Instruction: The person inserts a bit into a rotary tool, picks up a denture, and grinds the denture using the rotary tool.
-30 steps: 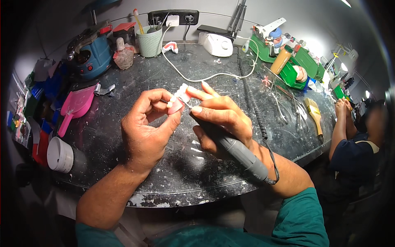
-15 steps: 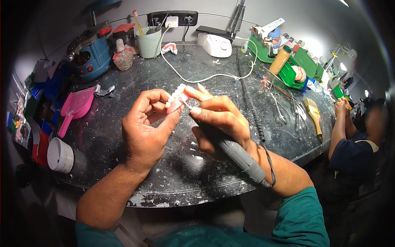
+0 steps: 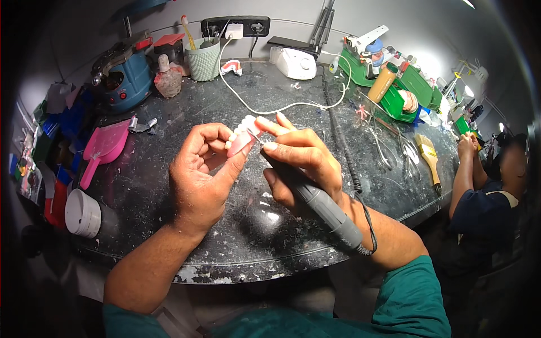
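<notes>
A pink denture (image 3: 240,143) with a row of white teeth is pinched between the thumb and fingers of my left hand (image 3: 201,174), above the middle of the table. My right hand (image 3: 309,160) grips a dark grey rotary handpiece (image 3: 318,204) like a pen. Its thin metal bur (image 3: 255,136) points at the pink base; whether it touches I cannot tell. The right index finger rests by the denture's teeth. From the handpiece's rear end a black cord loops round my right wrist.
The dark, scratched table (image 3: 169,242) carries a pink dustpan (image 3: 107,141) and white tub (image 3: 83,213) at left. A blue machine (image 3: 123,84) stands behind. A white control box (image 3: 297,63) with a cable sits at the back, a brush (image 3: 429,160) and green bins (image 3: 399,104) at right. Another person (image 3: 487,197) sits far right.
The bur has shifted slightly along the denture's pink base, and the right fingers have moved a little. Both hands keep their holds.
</notes>
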### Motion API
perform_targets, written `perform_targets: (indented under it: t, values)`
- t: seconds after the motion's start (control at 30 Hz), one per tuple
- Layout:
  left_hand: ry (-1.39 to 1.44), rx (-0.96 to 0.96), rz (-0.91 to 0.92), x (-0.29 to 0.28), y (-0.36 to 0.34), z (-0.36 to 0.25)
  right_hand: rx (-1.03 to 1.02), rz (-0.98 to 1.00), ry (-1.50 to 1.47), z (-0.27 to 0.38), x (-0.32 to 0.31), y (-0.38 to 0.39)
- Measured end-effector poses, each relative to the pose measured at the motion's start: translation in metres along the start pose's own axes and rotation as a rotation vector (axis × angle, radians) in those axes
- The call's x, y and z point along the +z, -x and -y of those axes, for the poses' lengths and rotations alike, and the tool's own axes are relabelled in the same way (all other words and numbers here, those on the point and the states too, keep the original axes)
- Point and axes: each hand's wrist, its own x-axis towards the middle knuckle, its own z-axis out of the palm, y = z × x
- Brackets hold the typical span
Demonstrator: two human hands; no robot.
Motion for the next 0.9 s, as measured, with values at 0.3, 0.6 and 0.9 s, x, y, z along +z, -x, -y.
perform_targets:
  t: [0.3, 0.6, 0.9]
  values:
    - [0.009, 0.038, -0.027, -0.0009, 0.0014, 0.0025, -0.028, 0.065, 0.026, 0.004, -0.0003, -0.0038]
    - [0.09, 0.0, -0.008, 0.0013, -0.0002, 0.0009, 0.026, -0.009, 0.033, 0.0019, 0.0023, -0.0006]
    - [0.104, -0.021, 0.02, 0.0033, -0.0004, 0.0017, 0.0, 0.01, 0.008, 0.0003, 0.001, -0.0004]
